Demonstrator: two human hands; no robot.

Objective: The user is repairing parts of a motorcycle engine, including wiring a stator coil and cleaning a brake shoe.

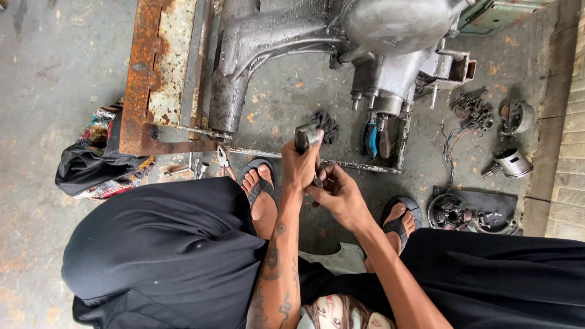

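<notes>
While the left hand (298, 167) is clenched around a small grey metal cylinder (306, 136), that part juts from the top of the fist, and the right hand (340, 195) pinches a thin dark tool (317, 181) just beneath it. Beyond the cylinder lies a black rag (326, 123), then the grey engine casing (390, 55). Right of the cylinder, pliers with blue handles (370, 137); further right, a piston (512, 162).

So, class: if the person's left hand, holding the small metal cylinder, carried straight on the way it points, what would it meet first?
Probably the dark rag on the floor just beyond the left hand and its metal cylinder; past it stands the engine casing. Depth is hard to judge from above.
</notes>
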